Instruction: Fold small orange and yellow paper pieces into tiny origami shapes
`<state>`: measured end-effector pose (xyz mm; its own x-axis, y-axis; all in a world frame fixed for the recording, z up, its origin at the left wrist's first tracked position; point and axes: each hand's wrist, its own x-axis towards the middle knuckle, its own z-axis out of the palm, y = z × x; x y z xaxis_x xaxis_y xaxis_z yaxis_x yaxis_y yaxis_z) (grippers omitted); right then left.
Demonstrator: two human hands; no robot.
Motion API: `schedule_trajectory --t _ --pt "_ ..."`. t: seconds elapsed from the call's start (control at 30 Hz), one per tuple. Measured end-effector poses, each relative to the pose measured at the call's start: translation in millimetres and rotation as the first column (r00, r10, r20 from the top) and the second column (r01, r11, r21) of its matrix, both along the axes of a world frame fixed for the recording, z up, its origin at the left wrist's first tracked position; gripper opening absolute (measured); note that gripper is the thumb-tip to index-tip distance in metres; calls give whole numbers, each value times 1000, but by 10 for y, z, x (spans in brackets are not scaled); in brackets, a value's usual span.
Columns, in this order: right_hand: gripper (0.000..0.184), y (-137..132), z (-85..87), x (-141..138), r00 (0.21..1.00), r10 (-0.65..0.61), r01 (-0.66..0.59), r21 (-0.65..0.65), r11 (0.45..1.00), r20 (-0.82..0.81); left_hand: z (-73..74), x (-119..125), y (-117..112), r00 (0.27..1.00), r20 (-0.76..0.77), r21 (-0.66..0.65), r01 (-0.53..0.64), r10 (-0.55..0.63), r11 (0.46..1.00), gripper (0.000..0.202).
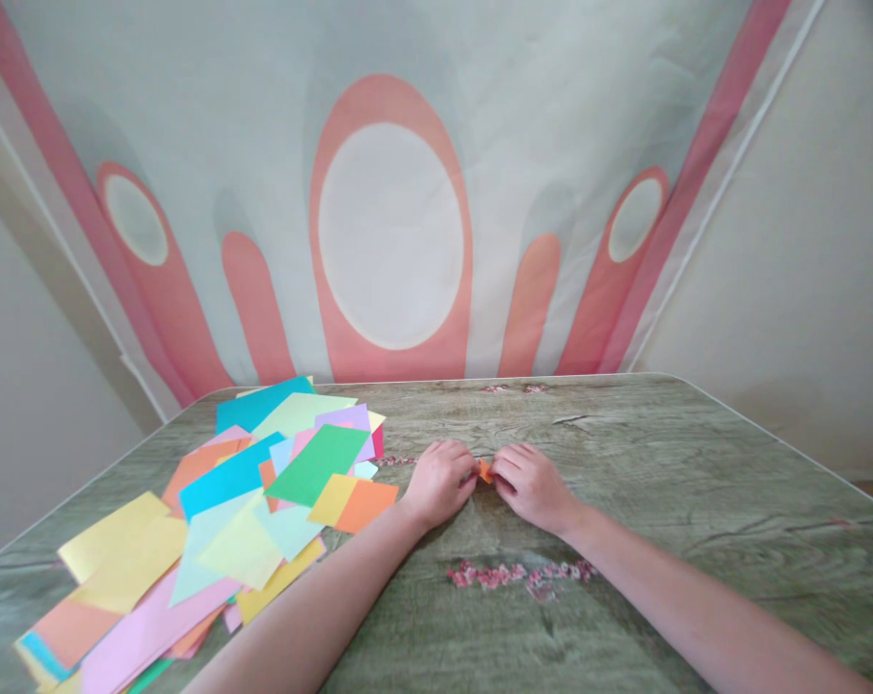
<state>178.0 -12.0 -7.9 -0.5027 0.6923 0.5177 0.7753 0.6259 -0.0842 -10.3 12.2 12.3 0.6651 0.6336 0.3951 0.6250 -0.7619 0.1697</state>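
A small orange piece of folded paper (486,471) lies pinched between my two hands on the wood-grain table (660,482). My left hand (440,482) has its fingers curled and closed on the paper's left side. My right hand (529,485) grips the right side in the same way, knuckles up. Both hands rest on the table near its middle, almost touching each other. Most of the orange paper is hidden by my fingers.
A loose pile of coloured paper sheets (226,511) spreads over the table's left side, down to the near edge. A strip of pink flower print (515,574) marks the table between my forearms. A pink and grey patterned cloth (389,231) hangs behind the table.
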Motion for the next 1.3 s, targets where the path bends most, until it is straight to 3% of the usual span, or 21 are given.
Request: schedule_trajectory --t 0.23,0.5,0.67,0.9,1.3 --pt "9 47 -73 34 994 53 -64 -129 990 -92 -46 5 18 998 -50 -50 21 -23 999 8" --pt "10 50 -64 74 976 73 -120 -229 966 -203 -19 -32 53 996 16 -166 92 -91 982 10" --pt "16 71 -37 82 953 15 -124 -344 931 -304 -8 -54 78 988 109 -256 133 -108 957 13" --pt "19 147 -77 46 924 -61 -106 -408 907 -377 -111 11 106 979 203 -322 44 23 946 17" --pt "10 148 -113 1 918 -101 -48 -359 932 -384 -193 75 105 975 173 -235 -100 143 967 17"
